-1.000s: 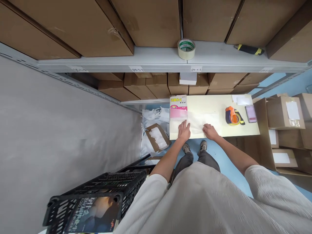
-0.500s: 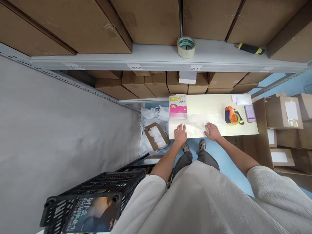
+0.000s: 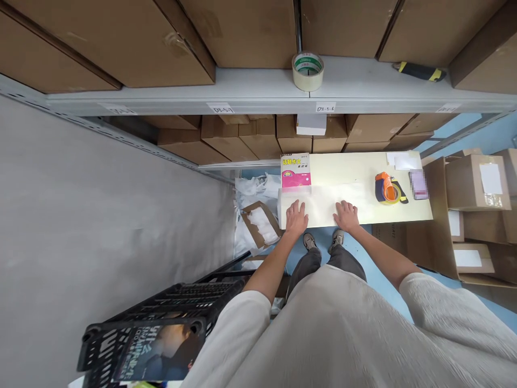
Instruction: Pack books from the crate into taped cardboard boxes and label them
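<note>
My left hand [image 3: 297, 217] lies with spread fingers on a thin, see-through sheet [image 3: 321, 203], probably plastic film, near the table's front edge. Flat on the same sheet, to the right, is my right hand [image 3: 346, 216], fingers apart. A pink and white book [image 3: 295, 171] with yellow lettering lies at the table's left end, just beyond my left hand. The sheet's far edge overlaps the bottom of its cover. Neither hand grips anything. An orange and dark blue tape dispenser [image 3: 388, 188] with a yellow roll sits right of my right hand, against a black and yellow cutter [image 3: 402, 195].
Pale labels [image 3: 404, 160] and a purple blurred item [image 3: 419, 184] lie at the table's [image 3: 363, 210] right end. A tape roll [image 3: 307, 71] and another cutter [image 3: 420, 71] rest on the shelf. A black crate [image 3: 161, 318] stands lower left; cartons [image 3: 476, 183] stand right.
My right hand has slid slightly left, closer to my left hand, with its fingers laid flatter. The sheet covers a little less of the book. The camera view has shifted slightly.
</note>
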Demonstrator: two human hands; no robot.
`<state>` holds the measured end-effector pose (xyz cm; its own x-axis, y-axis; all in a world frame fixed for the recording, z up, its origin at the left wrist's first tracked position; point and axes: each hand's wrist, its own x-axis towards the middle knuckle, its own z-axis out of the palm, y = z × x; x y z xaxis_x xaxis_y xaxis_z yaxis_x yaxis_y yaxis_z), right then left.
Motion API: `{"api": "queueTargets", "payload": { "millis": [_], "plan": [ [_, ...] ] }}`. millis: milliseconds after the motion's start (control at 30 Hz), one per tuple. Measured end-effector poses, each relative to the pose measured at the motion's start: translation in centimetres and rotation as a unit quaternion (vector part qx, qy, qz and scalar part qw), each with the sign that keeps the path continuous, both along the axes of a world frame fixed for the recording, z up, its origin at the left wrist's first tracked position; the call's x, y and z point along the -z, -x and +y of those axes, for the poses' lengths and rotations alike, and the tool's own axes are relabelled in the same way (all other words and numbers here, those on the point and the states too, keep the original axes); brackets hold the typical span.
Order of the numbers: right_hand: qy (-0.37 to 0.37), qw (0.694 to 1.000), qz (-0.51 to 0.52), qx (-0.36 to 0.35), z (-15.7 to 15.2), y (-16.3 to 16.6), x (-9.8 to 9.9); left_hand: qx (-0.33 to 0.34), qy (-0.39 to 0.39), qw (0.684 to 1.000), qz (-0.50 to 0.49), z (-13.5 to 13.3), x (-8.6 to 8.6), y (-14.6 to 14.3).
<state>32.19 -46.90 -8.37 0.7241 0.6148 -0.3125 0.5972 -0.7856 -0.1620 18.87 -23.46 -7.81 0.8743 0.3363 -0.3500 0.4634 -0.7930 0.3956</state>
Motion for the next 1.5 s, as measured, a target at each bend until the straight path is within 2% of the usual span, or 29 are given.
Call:
{"api": "queueTargets", "payload": {
  "millis": [100, 267, 367, 467, 600, 700, 833, 967, 1267, 1500],
  "plan": [
    [0.003, 0.999, -0.012, 0.034, 0.0, 0.0, -0.2, 0.011, 0.023, 0.999, 0.021, 0.1, 0.7, -0.5],
    [-0.011, 1.000, -0.005, 0.008, -0.1, -0.3, 0.1, 0.032, 0.027, 0.999, 0.032, 0.7, 1.5, 0.3],
    [0.007, 0.999, 0.002, 0.032, 0.8, -0.8, 0.0, 0.026, 0.016, 0.999, 0.016, 1.4, 1.5, 0.4],
    [-0.009, 0.998, 0.015, 0.058, 2.9, -1.8, -0.3, 0.019, -0.012, 1.000, 0.015, 2.1, 1.1, -0.3],
    [-0.102, 0.988, 0.065, 0.098, 7.4, -4.2, -0.3, 0.024, -0.041, 0.998, 0.034, 2.8, 1.0, -1.3],
    [-0.177, 0.959, 0.148, 0.167, 11.3, -6.3, 0.2, 0.020, -0.046, 0.998, 0.029, 3.0, 1.3, -1.5],
    [-0.264, 0.892, 0.261, 0.256, 16.0, -8.5, 1.2, 0.005, -0.035, 0.999, 0.012, 2.8, 1.8, -1.3],
    [-0.313, 0.840, 0.309, 0.317, 19.1, -9.4, 1.7, -0.011, -0.020, 1.000, 0.002, 2.6, 1.8, -1.2],
    [-0.246, 0.812, 0.297, 0.439, 22.6, -10.3, 0.3, -0.005, -0.008, 1.000, 0.001, 3.1, 1.9, -1.3],
    [-0.238, 0.788, 0.326, 0.465, 23.9, -10.9, 0.1, -0.003, -0.011, 1.000, 0.005, 3.0, 1.7, -1.6]
  ]
}}
